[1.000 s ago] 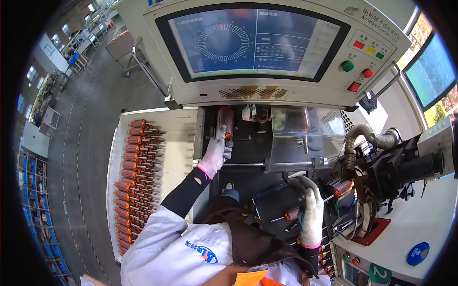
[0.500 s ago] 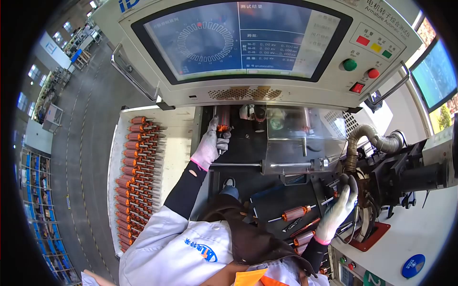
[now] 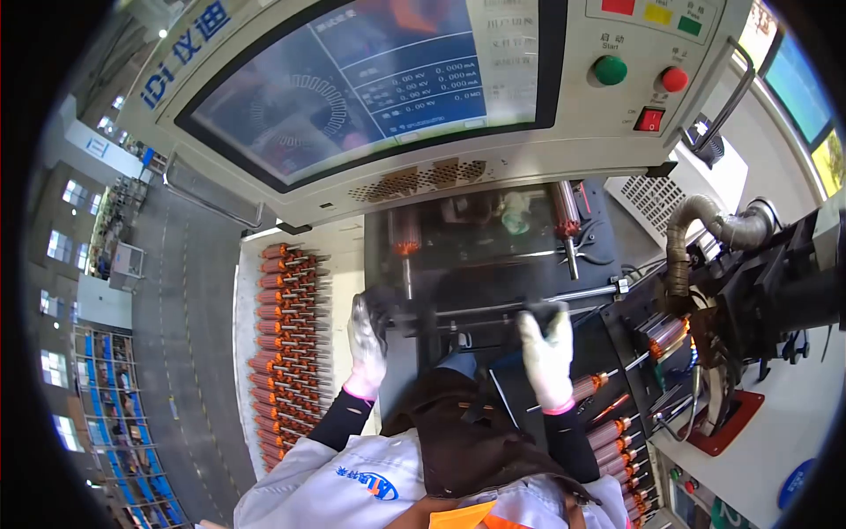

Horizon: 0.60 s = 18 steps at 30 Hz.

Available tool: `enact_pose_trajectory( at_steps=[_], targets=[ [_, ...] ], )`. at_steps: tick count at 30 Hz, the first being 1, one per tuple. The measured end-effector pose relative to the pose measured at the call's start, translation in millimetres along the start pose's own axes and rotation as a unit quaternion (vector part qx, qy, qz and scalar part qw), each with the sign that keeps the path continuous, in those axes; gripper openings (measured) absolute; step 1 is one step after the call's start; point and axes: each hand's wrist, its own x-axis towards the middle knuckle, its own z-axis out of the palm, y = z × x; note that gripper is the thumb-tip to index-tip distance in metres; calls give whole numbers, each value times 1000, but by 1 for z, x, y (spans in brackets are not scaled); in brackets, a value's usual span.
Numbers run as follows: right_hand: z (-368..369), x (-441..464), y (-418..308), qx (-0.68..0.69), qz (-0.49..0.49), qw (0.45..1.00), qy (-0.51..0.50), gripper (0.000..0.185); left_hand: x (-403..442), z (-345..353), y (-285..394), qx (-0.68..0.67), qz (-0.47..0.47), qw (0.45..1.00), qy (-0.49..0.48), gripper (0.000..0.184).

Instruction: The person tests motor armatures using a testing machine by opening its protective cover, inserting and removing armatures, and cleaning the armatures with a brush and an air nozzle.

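My left hand [image 3: 367, 346], in a pale glove with dark fingertips, is at the front left of the tester's bay, fingers stretched up and empty. My right hand [image 3: 548, 354], gloved the same way, is near the front rail [image 3: 493, 309], fingers apart and tips blurred. Between and beyond my hands, a clear cover [image 3: 476, 251] appears to lie over the left part of the bay. Through it shows an armature [image 3: 405, 238], shaft toward me. Another armature [image 3: 567, 212] sits uncovered at the right. Whether either hand touches the cover is unclear.
A white tray [image 3: 249, 353] of armatures stands at left. The tester's screen [image 3: 379, 88] hangs above the bay, with a green start button [image 3: 610, 70] and red stop button [image 3: 674, 79]. More armatures [image 3: 612, 432] lie at lower right, near a machine with a flexible hose [image 3: 692, 220].
My left hand has let go of the left armature and drawn back toward me. My right hand has moved left from the machine. The clear cover has slid left, uncovering the right armature. The view has tilted.
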Motion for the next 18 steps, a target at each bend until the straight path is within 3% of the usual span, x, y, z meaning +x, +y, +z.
enact_pose_trajectory(
  at_steps=[2, 4, 7, 8, 9, 11, 15, 17, 18],
  targets=[
    [19, -5, 14, 20, -31, 995, -95, 26, -9, -8, -6, 39, 53, 998, -2, 61],
    [39, -12, 13, -4, -40, 993, -108, 24, -10, -19, -10, 56, 76, 995, 1, 60],
    [59, -20, 15, -55, -60, 989, -126, 21, -2, -50, -19, -71, -61, 996, 8, 58],
    [64, -20, 19, -53, -88, 988, -115, 21, 0, -47, -16, -71, -65, 995, 7, 58],
    [68, -20, 23, -51, -115, 987, -104, 21, 2, -41, -14, -50, -43, 997, 46, 54],
    [72, -23, 28, -46, -128, 986, -95, 21, 3, -30, -4, -2, -4, 993, 120, 64],
    [75, -21, 37, -4, -142, 987, -79, 22, 6, -25, 6, 138, 56, 980, 132, 64],
    [76, -20, 41, 3, -151, 986, -76, 23, 3, -33, -7, -61, -4, 995, 73, 61],
    [76, -23, 44, 7, -157, 985, -74, 24, 0, -32, -10, -57, -15, 996, 74, 61]
  ],
)
